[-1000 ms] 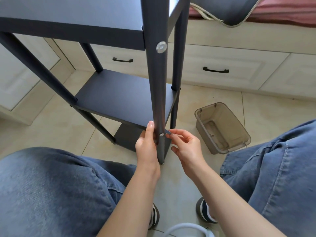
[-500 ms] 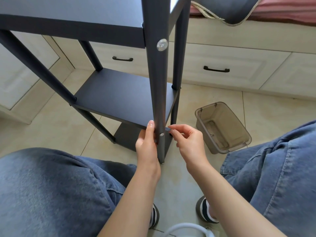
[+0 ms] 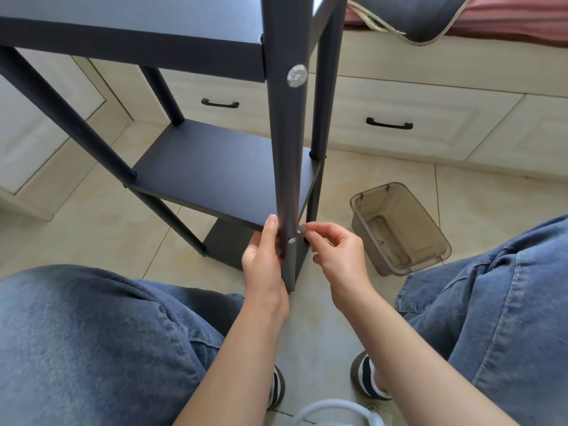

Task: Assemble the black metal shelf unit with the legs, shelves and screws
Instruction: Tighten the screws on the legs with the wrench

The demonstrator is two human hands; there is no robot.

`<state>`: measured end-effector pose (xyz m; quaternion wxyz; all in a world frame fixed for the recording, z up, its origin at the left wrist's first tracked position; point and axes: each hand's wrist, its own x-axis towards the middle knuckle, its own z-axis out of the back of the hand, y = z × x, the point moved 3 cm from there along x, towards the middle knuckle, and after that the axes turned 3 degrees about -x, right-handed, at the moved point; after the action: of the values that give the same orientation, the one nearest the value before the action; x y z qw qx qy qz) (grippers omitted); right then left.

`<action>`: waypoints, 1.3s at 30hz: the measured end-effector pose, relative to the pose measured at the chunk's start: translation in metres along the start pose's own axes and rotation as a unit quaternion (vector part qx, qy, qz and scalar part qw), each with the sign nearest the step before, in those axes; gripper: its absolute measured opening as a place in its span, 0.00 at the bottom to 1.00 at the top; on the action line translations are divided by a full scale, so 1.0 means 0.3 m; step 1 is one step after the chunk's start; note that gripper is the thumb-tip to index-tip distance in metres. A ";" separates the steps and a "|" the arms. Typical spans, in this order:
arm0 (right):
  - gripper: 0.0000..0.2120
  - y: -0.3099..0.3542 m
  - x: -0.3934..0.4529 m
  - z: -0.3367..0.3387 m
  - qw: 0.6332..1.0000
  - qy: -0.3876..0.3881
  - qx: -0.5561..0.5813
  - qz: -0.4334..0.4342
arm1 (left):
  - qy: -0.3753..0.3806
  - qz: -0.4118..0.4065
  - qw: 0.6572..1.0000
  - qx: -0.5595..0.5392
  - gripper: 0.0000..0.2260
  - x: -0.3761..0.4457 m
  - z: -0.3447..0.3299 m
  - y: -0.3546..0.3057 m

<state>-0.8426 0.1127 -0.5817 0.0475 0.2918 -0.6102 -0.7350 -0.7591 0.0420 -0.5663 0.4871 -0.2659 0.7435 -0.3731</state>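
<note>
My right hand [image 3: 339, 252] pinches a small pale piece [image 3: 302, 229] between thumb and forefinger, too small for me to tell what it is, and holds it against the right side of the near leg [image 3: 287, 167] at the level of the middle shelf [image 3: 215, 170]. My other fingers on that hand curl loosely underneath. My left hand [image 3: 264, 256] lies along the left side of the same leg, thumb straight and pointing up to the shelf's front edge; its fingers go behind the leg where I cannot see them, so I cannot tell whether they wrap it.

The black shelf unit [image 3: 172, 50] stands upright on the tiled floor [image 3: 479, 198] just in front of my knees. A small silver screw head [image 3: 291, 240] shows on the near leg between my two hands, and a larger round clear cap [image 3: 297, 75] sits on the same leg just below the top shelf. The bottom shelf [image 3: 227, 244] shows dark beneath the middle one.

To the right of the unit, on the floor, a translucent grey-brown plastic bin [image 3: 399, 229] lies tilted with its opening towards me. Cream drawers with black handles [image 3: 389, 124] run along the back. My striped slippers [image 3: 367, 379] show between my jeans-covered legs.
</note>
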 end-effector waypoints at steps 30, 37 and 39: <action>0.07 -0.055 0.049 -0.073 0.987 -0.006 -0.097 0.132 | -0.038 -0.035 0.998 -0.046 0.06 -0.008 0.007 -0.002; 0.06 -0.046 0.051 -0.054 0.993 0.020 -0.042 0.111 | -0.033 -0.040 0.998 -0.045 0.06 0.001 0.007 0.003; 0.07 -0.043 0.046 -0.046 0.994 0.025 -0.022 0.101 | -0.031 -0.038 0.998 -0.048 0.07 0.000 0.004 0.004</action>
<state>-0.8435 0.0982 -0.6000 0.1434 0.2461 -0.6185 -0.7323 -0.7582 0.0423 -0.5676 0.4817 -0.3288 0.7346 -0.3467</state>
